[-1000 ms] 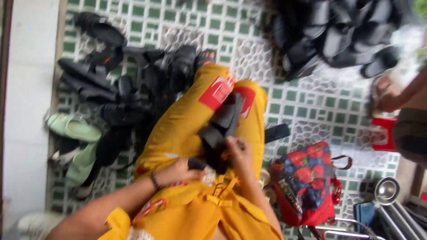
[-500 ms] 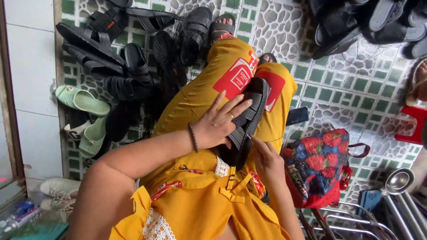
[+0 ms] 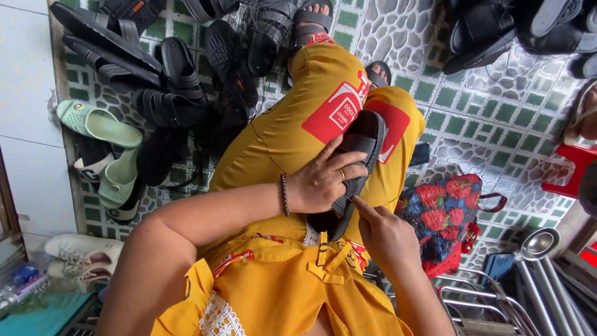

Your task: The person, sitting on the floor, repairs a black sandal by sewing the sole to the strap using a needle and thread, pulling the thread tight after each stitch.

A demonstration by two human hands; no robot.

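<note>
A black sandal (image 3: 357, 155) lies along my lap on my yellow trousers (image 3: 292, 124), which carry red patches. My left hand (image 3: 323, 180), with a ring and a bead bracelet, grips the sandal from the left across its middle. My right hand (image 3: 385, 233) is at the sandal's near end, index finger stretched out and touching its edge. My feet wear dark sandals (image 3: 311, 18) at the top of the view.
A heap of black sandals (image 3: 168, 74) and a pale green pair (image 3: 102, 146) lie on the tiled floor at left. More black sandals (image 3: 522, 28) are piled at top right. A strawberry-print bag (image 3: 444, 214), a red stool (image 3: 569, 168) and metal ware (image 3: 538, 246) are at right.
The view has shifted closer over my lap. My left hand has settled across the sandal's middle, and my right hand has come up to its near end with a finger extended.
</note>
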